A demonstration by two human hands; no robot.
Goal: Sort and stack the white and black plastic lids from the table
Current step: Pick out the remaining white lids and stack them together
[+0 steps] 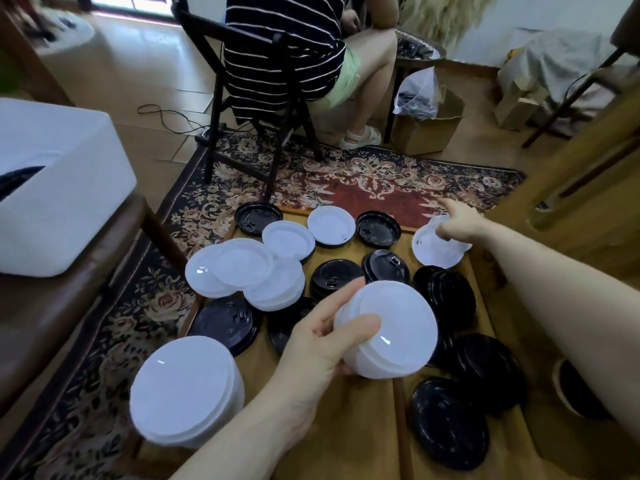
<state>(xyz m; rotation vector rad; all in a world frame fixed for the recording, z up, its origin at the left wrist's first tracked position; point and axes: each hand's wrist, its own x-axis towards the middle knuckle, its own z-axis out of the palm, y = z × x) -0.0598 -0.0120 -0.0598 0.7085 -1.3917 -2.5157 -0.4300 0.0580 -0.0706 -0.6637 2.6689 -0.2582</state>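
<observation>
The left hand (322, 344) grips a short stack of white lids (388, 330) above the middle of the table (377, 427), thumb curled across the stack's near face and the other fingers (337, 299) wrapped behind its far rim. Beyond that stack, toward the table's far right corner, the right hand (457, 223) pinches the far edge of a single white lid (438, 249), index finger extended past it. Black lids (446, 297) lie between the two, and a tall white pile (185, 389) stands nearer, to the stack's left.
</observation>
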